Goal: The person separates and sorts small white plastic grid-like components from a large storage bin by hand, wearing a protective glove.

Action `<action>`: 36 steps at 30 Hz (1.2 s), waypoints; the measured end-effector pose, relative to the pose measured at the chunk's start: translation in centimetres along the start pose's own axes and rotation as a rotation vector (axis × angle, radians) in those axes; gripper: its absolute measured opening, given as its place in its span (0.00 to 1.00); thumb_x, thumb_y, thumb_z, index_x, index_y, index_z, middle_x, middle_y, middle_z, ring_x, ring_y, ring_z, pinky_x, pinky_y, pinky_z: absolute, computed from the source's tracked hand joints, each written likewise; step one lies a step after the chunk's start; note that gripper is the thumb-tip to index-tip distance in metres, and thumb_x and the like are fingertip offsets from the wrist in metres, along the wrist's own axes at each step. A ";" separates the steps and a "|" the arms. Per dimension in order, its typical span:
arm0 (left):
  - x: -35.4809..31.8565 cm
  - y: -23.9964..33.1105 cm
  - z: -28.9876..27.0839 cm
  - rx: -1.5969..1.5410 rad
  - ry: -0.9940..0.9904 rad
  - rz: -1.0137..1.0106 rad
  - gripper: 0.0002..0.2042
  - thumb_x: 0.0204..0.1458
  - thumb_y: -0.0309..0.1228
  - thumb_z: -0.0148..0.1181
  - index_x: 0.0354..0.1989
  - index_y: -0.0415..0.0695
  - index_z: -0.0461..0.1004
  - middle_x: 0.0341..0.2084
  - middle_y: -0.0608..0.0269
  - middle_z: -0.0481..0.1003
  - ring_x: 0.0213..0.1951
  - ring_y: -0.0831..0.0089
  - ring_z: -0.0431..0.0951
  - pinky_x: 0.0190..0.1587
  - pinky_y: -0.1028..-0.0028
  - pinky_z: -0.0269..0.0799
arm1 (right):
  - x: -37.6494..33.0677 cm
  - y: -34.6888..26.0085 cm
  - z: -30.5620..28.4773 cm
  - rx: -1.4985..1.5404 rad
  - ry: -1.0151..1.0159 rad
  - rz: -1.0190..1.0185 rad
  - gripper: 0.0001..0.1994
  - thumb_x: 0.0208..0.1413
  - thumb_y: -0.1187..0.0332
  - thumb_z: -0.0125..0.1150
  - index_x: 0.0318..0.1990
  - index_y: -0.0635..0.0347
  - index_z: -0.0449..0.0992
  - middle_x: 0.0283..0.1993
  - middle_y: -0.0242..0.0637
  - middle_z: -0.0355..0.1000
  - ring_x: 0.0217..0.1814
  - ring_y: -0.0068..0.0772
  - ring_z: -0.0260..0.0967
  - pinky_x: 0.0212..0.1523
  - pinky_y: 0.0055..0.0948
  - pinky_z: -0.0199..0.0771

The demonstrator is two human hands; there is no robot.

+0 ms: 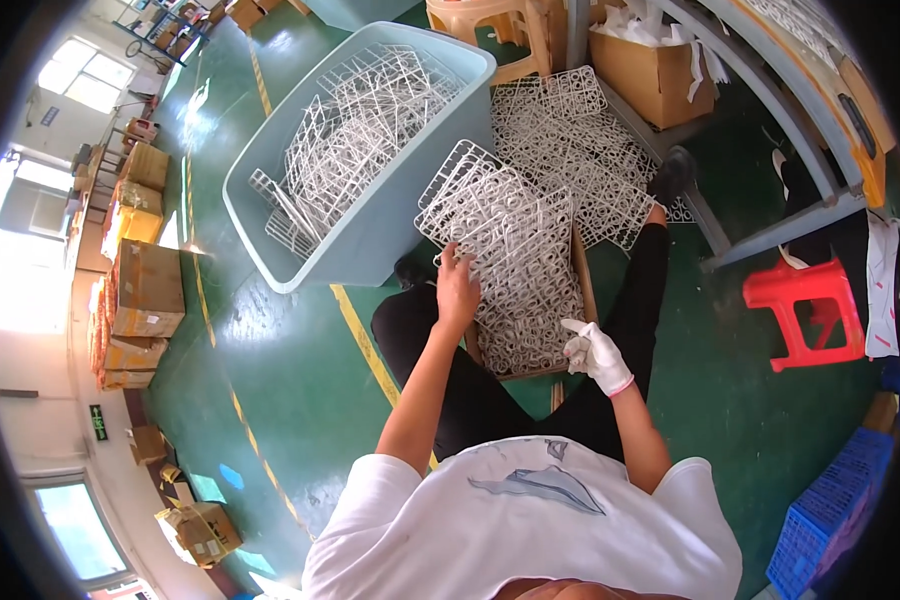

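Note:
Between my legs stands a cardboard box (586, 275) filled with small white rings (520, 340). On top of it rests a tilted white plastic grid frame (500, 205), made of joined ring shapes. My left hand (458, 290) is bare, its fingers closed on the frame's near left edge. Over the box's near right corner is my right hand (598, 360) in a white glove. One of its fingers points left while the others curl in; whatever they may hold is hidden.
At the far left stands a big light-blue tub (410, 165) heaped with white grid frames. More frames (570, 140) lie beyond the box. A metal workbench leg (780, 230), a red stool (805, 310) and a blue crate (830, 500) are on the right.

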State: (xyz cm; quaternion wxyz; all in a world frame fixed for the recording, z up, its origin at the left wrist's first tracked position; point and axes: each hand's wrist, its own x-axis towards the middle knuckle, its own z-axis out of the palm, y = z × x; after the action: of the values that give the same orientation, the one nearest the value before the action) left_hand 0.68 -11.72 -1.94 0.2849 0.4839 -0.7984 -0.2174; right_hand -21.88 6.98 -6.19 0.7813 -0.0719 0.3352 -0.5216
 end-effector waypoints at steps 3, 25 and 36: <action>-3.0 1.4 1.8 0.304 -0.021 0.171 0.23 0.35 0.19 0.55 0.46 0.41 0.67 0.56 0.46 0.55 0.53 0.49 0.60 0.52 0.58 0.57 | 0.5 0.5 0.8 0.024 0.011 -0.005 0.35 0.55 0.46 0.45 0.59 0.70 0.52 0.28 0.38 0.72 0.21 0.23 0.70 0.24 0.27 0.75; -3.7 -1.2 0.5 -0.023 -0.219 -0.161 0.20 0.43 0.18 0.50 0.48 0.41 0.67 0.37 0.45 0.73 0.41 0.53 0.74 0.42 0.70 0.68 | 8.2 -6.2 4.4 -1.479 0.533 -0.341 0.14 0.47 0.62 0.59 0.42 0.55 0.73 0.37 0.40 0.71 0.42 0.42 0.68 0.43 0.36 0.67; -4.3 2.4 -1.4 -0.504 -0.030 -0.097 0.23 0.47 0.22 0.55 0.54 0.36 0.60 0.52 0.53 0.66 0.55 0.64 0.64 0.56 0.71 0.57 | 5.9 -8.0 5.4 -0.427 0.061 -0.639 0.15 0.53 0.62 0.55 0.34 0.68 0.75 0.41 0.41 0.72 0.33 0.22 0.67 0.37 0.21 0.68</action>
State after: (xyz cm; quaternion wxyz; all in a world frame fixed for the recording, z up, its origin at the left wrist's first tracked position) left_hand 1.58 -6.94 -0.46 0.3740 0.4322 -0.6988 -0.4301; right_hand -23.42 -2.93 -1.02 0.5365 -0.3182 0.4199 -0.6592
